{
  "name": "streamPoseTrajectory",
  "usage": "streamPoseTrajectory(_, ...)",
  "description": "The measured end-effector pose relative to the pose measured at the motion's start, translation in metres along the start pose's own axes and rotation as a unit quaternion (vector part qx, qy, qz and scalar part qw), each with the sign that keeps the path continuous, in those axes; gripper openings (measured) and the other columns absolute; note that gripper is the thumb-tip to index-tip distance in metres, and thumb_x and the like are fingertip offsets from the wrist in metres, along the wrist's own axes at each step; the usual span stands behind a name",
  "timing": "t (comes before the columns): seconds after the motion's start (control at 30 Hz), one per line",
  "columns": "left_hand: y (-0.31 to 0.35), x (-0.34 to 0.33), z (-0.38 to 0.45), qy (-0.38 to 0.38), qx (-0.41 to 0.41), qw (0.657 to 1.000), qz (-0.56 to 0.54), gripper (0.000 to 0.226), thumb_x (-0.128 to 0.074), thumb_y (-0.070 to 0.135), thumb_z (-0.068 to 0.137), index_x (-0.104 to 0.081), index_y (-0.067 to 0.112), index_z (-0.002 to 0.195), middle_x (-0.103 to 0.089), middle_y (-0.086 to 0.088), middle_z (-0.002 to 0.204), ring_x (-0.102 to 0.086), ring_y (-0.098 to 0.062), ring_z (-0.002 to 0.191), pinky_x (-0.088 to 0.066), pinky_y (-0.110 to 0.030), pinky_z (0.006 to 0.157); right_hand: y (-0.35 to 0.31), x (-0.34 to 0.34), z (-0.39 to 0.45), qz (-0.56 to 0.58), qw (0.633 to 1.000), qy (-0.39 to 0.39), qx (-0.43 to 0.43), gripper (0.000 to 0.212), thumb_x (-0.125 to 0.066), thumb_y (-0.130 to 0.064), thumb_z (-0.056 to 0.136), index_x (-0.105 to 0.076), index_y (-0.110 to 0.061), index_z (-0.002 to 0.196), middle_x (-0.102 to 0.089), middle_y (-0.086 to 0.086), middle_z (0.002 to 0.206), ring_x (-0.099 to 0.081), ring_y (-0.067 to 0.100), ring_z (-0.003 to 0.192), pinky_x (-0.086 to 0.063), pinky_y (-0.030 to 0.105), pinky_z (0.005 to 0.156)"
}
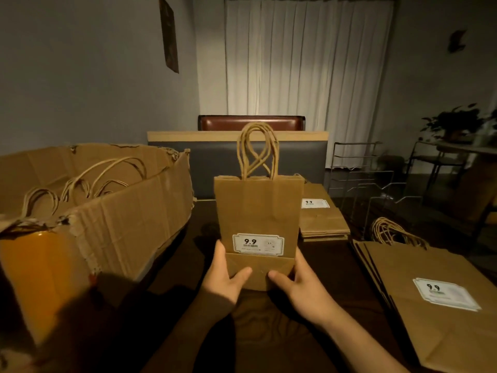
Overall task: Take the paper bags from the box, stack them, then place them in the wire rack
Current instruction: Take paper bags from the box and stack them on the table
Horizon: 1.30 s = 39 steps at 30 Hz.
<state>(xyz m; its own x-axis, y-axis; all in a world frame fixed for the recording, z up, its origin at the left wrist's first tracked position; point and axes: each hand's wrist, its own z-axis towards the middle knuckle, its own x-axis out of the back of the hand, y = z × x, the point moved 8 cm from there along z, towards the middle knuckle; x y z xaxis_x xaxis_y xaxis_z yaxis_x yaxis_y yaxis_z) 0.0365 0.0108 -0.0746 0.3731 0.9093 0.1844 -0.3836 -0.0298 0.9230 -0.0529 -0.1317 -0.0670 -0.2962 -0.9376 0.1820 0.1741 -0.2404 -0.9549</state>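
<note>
The person is holding a small paper bag [256, 224] upright over the table [204, 232], so this looks like the stacking step, with the bag already out of the box [102, 211]. The left hand [226, 278] and right hand [298, 284] are each pinching the bag's folded bottom, thumbs on the near face and fingers wrapping behind the side edges, the bag rising above them. Next, it probably needs laying flat on the small stack [322, 222] beyond the right fingers, near the wire rack [360, 181].

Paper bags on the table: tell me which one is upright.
The bag held between both hands, left and right, handles up. The stacks behind and at right lie flat.
</note>
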Motion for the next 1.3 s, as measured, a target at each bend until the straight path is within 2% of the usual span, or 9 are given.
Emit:
streamPoseTrajectory(0.3,0.009,-0.002,0.013,0.04,0.039,0.997,0.044,0.064,-0.065,0.001,0.088,-0.036,0.029,0.137,-0.057,0.011,0.122,-0.052,-0.011,0.121,-0.041,-0.039,0.109,-0.014,0.007,0.023,-0.044,0.997,0.06,-0.002,0.064,-0.064,-0.006,0.092,-0.033,-0.048,0.128,-0.054,-0.029,0.114,-0.05,-0.013,0.108,-0.043,0.0,0.077)
streamPoseTrajectory(0.37,0.022,0.002,0.034,0.061,0.027,0.997,0.028,0.075,-0.063,-0.001,0.089,-0.027,0.026,0.149,-0.051,0.009,0.134,-0.045,-0.009,0.129,-0.038,-0.038,0.11,-0.036,0.014,0.043,-0.069,0.991,0.106,0.035,0.068,-0.064,-0.005,0.091,-0.031,-0.05,0.13,-0.045,-0.033,0.113,-0.043,-0.014,0.107,-0.036,-0.001,0.086)
streamPoseTrajectory(0.5,0.024,0.004,0.096,0.101,0.04,0.993,0.048,0.081,-0.067,0.008,0.088,-0.023,0.031,0.152,-0.049,0.005,0.144,-0.046,-0.014,0.132,-0.041,-0.045,0.11,-0.063,0.026,0.094,-0.198,0.963,0.178,0.049,0.061,-0.059,-0.004,0.094,-0.036,-0.026,0.147,-0.043,-0.009,0.118,-0.042,0.002,0.112,-0.028,0.016,0.099)
streamPoseTrajectory(0.6,-0.003,0.0,0.138,0.083,0.098,0.979,0.156,0.06,-0.065,0.017,0.09,-0.042,0.028,0.144,-0.057,0.002,0.134,-0.054,-0.02,0.124,-0.046,-0.044,0.104,-0.036,0.034,0.146,-0.277,0.945,0.174,-0.023,0.045,-0.058,-0.007,0.093,-0.048,-0.016,0.135,-0.049,0.006,0.13,-0.051,0.021,0.121,-0.036,0.024,0.105)
streamPoseTrajectory(0.73,-0.043,-0.009,0.134,-0.005,0.166,0.94,0.297,0.043,-0.057,0.025,0.096,-0.052,0.022,0.138,-0.058,0.0,0.136,-0.058,-0.015,0.111,-0.051,-0.024,0.089,0.044,0.031,0.168,-0.359,0.913,0.106,-0.162,0.03,-0.052,-0.021,0.096,-0.056,-0.012,0.123,-0.056,0.011,0.125,-0.058,0.025,0.11,-0.047,0.031,0.093)
streamPoseTrajectory(0.83,-0.053,-0.007,0.153,0.046,0.241,0.955,0.164,0.062,-0.062,0.016,0.092,-0.037,0.017,0.148,-0.056,-0.007,0.136,-0.058,-0.021,0.115,-0.049,-0.029,0.089,0.064,0.031,0.168,-0.362,0.914,0.123,-0.139,0.028,-0.043,-0.024,0.098,-0.05,-0.009,0.12,-0.058,0.012,0.12,-0.057,0.027,0.11,-0.045,0.03,0.086)
streamPoseTrajectory(0.93,-0.067,-0.016,0.166,0.073,0.358,0.928,-0.074,0.047,-0.064,0.004,0.089,-0.051,0.005,0.133,-0.068,-0.015,0.1,-0.069,-0.025,0.082,-0.058,-0.032,0.058,0.061,0.031,0.168,-0.367,0.912,0.128,-0.129,0.024,-0.042,-0.022,0.098,-0.049,-0.011,0.118,-0.059,0.011,0.12,-0.053,0.027,0.115,-0.046,0.034,0.091)
streamPoseTrajectory(1.07,-0.065,-0.018,0.162,0.043,0.39,0.916,-0.08,0.036,-0.063,-0.004,0.087,-0.053,0.005,0.121,-0.067,-0.018,0.092,-0.068,-0.031,0.077,-0.058,-0.037,0.047,0.055,0.032,0.155,-0.349,0.921,0.113,-0.133,0.018,-0.042,-0.024,0.099,-0.05,-0.015,0.113,-0.06,0.006,0.117,-0.054,0.023,0.114,-0.047,0.033,0.09)
streamPoseTrajectory(1.3,-0.05,-0.016,0.131,0.0,0.351,0.927,-0.132,0.057,-0.058,-0.018,0.078,-0.049,0.01,0.127,-0.066,-0.022,0.11,-0.068,-0.04,0.093,-0.057,-0.057,0.075,0.036,0.03,0.098,-0.209,0.958,0.095,-0.169,0.044,-0.057,-0.017,0.097,-0.045,-0.014,0.139,-0.056,0.003,0.137,-0.05,0.021,0.129,-0.04,0.028,0.103)
